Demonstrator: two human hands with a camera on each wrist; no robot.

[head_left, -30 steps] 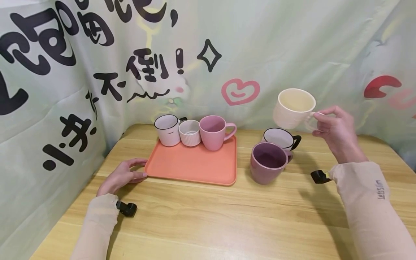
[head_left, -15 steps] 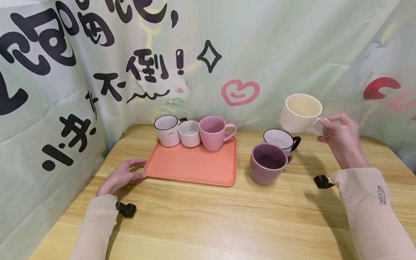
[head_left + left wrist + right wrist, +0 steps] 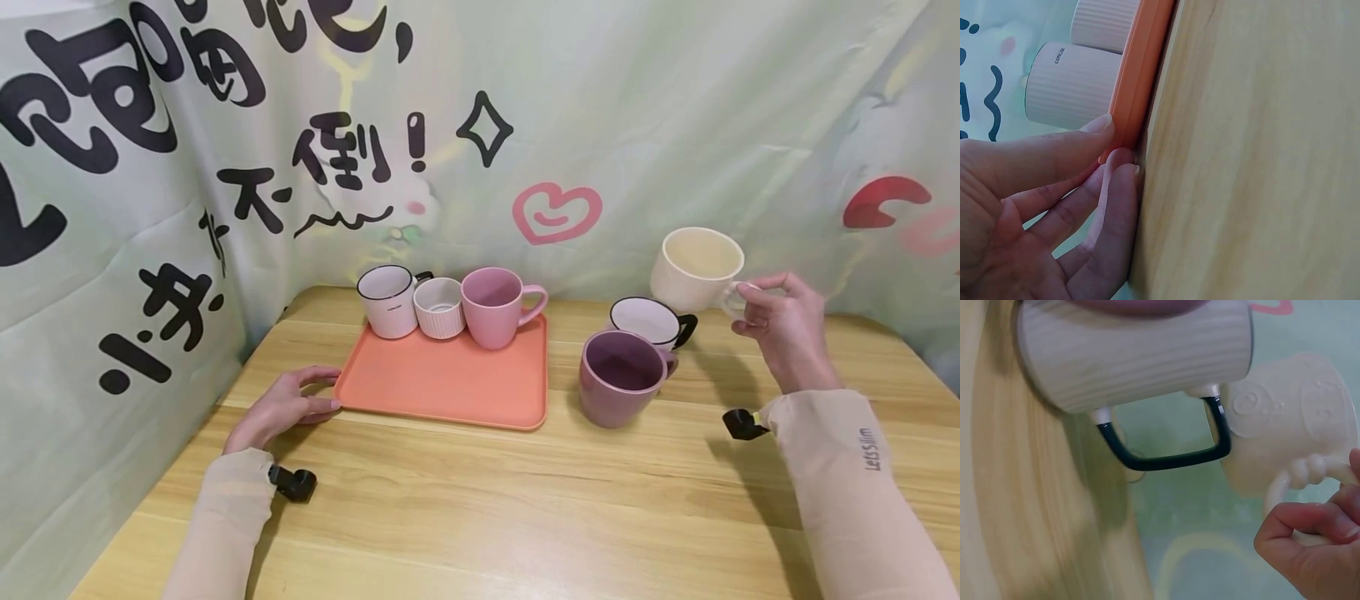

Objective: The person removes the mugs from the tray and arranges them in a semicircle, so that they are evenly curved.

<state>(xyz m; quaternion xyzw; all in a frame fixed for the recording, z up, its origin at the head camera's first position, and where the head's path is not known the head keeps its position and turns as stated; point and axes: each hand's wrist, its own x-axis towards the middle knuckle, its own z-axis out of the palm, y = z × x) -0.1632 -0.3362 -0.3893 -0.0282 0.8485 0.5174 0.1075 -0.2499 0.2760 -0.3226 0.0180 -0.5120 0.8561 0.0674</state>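
Observation:
My right hand (image 3: 793, 327) pinches the handle of a cream mug (image 3: 697, 268), holding it up above the table at the right. Raised faces decorate that mug (image 3: 1291, 422) in the right wrist view. Below it stand a white mug (image 3: 643, 320) with black rim and handle and, in front, a dark purple mug (image 3: 617, 387). My left hand (image 3: 285, 406) pinches the left front corner of a coral tray (image 3: 442, 387), thumb on the rim and fingers low against the edge. Along the tray's back sit a white black-rimmed mug (image 3: 387, 304), a small ribbed cup (image 3: 439, 312) and a pink mug (image 3: 492, 312).
Everything stands on a light wooden table (image 3: 465, 508). A printed fabric curtain (image 3: 600, 125) hangs right behind its back edge and along the left side. The purple mug stands a short way right of the tray.
My right hand has lowered the cream mug and carried it slightly right, nearer the standing white mug. My left hand and the tray have stayed in place.

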